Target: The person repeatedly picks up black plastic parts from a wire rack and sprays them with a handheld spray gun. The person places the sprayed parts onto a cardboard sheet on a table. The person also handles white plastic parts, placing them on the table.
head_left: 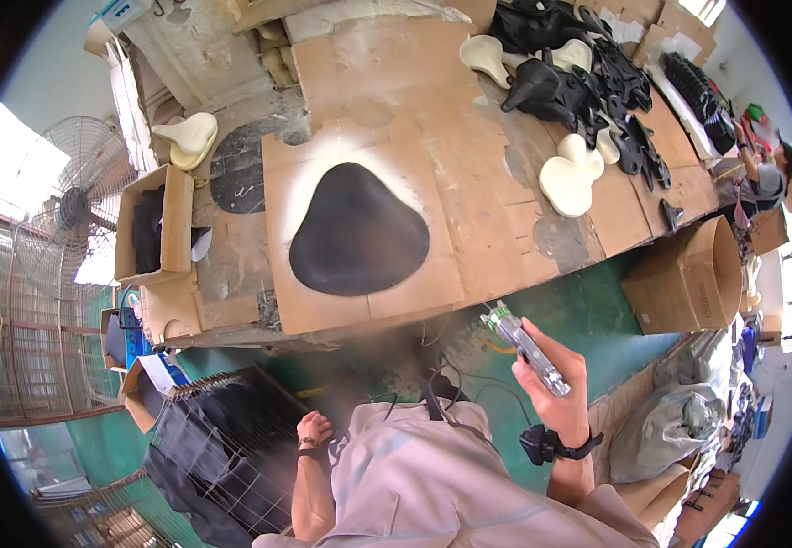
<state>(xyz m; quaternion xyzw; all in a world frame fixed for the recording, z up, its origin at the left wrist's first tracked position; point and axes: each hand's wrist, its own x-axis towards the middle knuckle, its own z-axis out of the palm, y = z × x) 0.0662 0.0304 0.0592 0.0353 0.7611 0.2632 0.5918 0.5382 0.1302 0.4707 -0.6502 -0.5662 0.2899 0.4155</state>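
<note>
A seat cover (357,230) lies on the table (469,183); a box (154,228) stands to its left; a pile of seat parts (587,82) lies behind on the right.

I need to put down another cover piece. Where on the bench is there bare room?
Bare cardboard lies beyond the black cover piece, left of the cream saddle pad. The far right corner is crowded with black saddle parts.

The right hand (555,365) is raised in front of the body, fingers curled in a closed grip, forearm upright with a black wrist strap; the left hand (313,427) hangs low, loosely curled, forearm pointing down
</note>
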